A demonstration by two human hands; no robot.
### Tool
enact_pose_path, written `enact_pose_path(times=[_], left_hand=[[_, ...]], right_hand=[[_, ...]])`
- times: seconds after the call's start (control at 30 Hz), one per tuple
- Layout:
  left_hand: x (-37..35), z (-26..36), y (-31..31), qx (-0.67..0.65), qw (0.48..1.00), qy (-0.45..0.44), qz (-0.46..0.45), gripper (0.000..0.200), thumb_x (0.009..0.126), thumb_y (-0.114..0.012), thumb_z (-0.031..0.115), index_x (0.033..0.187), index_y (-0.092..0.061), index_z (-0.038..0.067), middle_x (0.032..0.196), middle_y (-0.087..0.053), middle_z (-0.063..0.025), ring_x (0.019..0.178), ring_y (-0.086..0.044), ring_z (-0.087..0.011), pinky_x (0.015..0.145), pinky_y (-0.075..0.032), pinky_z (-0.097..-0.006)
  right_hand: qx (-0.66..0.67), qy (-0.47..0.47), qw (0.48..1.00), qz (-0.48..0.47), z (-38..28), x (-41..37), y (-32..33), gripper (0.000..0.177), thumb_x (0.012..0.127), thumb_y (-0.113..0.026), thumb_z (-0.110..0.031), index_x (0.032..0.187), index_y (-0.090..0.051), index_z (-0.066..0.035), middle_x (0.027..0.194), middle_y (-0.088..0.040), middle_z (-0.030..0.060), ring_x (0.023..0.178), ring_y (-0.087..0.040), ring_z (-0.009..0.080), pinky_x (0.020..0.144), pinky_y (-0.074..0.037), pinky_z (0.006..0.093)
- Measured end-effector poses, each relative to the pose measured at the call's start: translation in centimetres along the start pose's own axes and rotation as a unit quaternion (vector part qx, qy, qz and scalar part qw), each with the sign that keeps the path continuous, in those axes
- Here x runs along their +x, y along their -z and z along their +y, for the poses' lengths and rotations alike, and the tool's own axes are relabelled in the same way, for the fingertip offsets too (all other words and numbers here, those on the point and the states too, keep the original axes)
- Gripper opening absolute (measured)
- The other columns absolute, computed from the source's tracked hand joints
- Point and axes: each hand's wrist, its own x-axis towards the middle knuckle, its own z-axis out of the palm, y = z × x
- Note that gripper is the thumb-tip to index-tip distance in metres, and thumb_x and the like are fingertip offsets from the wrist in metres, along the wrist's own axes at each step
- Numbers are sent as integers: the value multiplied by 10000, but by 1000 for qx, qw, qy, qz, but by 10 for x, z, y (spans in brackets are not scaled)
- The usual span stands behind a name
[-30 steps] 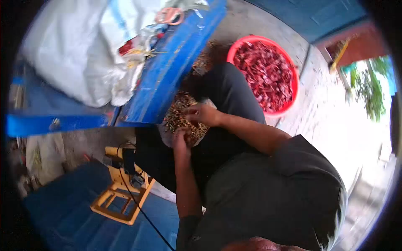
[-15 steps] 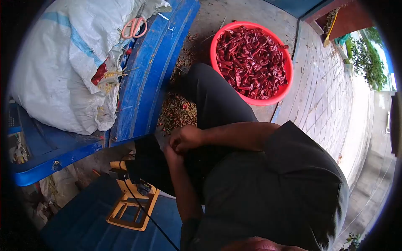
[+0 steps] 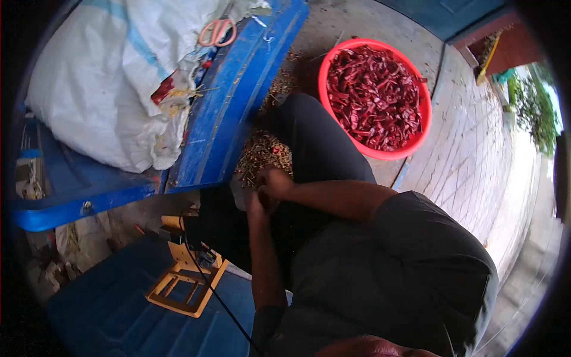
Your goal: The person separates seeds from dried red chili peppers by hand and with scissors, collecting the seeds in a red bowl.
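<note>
My left hand [image 3: 258,206] and my right hand [image 3: 276,183] meet over my lap, touching or nearly so. The fingers of both are curled closed. Whatever lies between them is too small or too hidden to name. Just beyond them is a heap of dry stems and bits [image 3: 262,156] on the ground, with some red specks in it. To the right of my knee stands a red basin [image 3: 322,80] full of dried red chilies [image 3: 375,98].
A large white woven sack [image 3: 89,89] lies on a blue tabletop [image 3: 217,119] at the left, with pink-handled scissors [image 3: 217,33] on it. A small wooden stand [image 3: 190,291] with a black cable [image 3: 223,306] sits at lower left. Paved ground [image 3: 464,131] stretches to the right.
The view has shifted, so the sack, basin and table appear farther right. My hands stay together, with the right hand drawn slightly up from the left.
</note>
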Motion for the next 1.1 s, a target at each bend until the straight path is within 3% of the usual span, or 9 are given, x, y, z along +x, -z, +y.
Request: enact_pose_path(times=[0.1,0.2,0.43,0.53,0.67,0.73,0.83,1.03,1.1], left_hand=[[34,-21,37,-29,998,9,-53,322,977,-500,269,1190,-623,60,1036,-639,-76,902,-635,-208,786,-533,-358],[14,-8,29,-11,998,-30,-47,271,955,-511,220,1150,-628,72,982,-632,-39,835,-613,-165,699,-509,-302],[-3,7,10,-26,999,-17,9,181,936,-523,174,1026,-653,86,816,-602,18,669,-566,-94,530,-449,-251],[-2,7,10,-53,998,-33,15,184,944,-515,176,1017,-657,85,770,-585,17,625,-544,-88,511,-435,-257],[-1,9,17,-39,998,-44,-34,193,935,-511,178,1016,-653,75,731,-574,10,600,-535,-94,506,-411,-263],[-2,7,14,-28,999,-34,-31,192,931,-519,181,1011,-651,67,734,-575,13,594,-528,-92,503,-398,-256],[-3,14,10,-16,998,-35,-54,193,925,-532,184,1002,-650,53,746,-583,10,591,-513,-85,501,-377,-248],[-5,28,-1,-9,989,-104,-105,216,892,-533,171,1013,-641,29,780,-617,-12,571,-489,-80,492,-365,-241],[3,22,2,1,993,-80,-89,224,892,-532,171,1027,-633,25,771,-609,-12,558,-482,-80,482,-360,-235]], right_hand=[[72,-18,995,-62,3,6,5,264,770,-727,-131,1017,-702,-42,931,-690,134,842,-679,248,739,-559,370],[340,-217,893,-200,-15,11,31,247,894,-703,-205,1056,-708,-18,868,-697,87,766,-668,140,607,-553,283],[313,-196,909,-192,-16,11,31,209,892,-718,-205,1009,-725,-32,857,-689,75,762,-656,152,636,-546,300],[75,252,964,-31,-38,6,45,83,846,-738,-103,899,-746,-40,829,-661,71,799,-652,170,735,-515,335],[49,234,969,-64,-46,5,56,112,865,-728,-141,919,-745,-44,915,-673,81,878,-666,197,748,-537,362],[155,-25,974,-165,-39,9,57,162,884,-719,-196,923,-741,-40,875,-685,49,870,-640,159,771,-501,341],[215,-143,940,-222,-28,21,62,234,920,-675,-257,978,-729,-37,932,-692,46,935,-630,160,800,-494,329],[488,-200,817,-234,-17,31,70,253,970,-592,-247,1064,-678,-28,1011,-685,71,950,-626,184,849,-482,323],[471,-227,830,-194,-9,32,59,234,971,-598,-242,1027,-686,-33,1011,-686,64,939,-625,180,843,-484,330]])
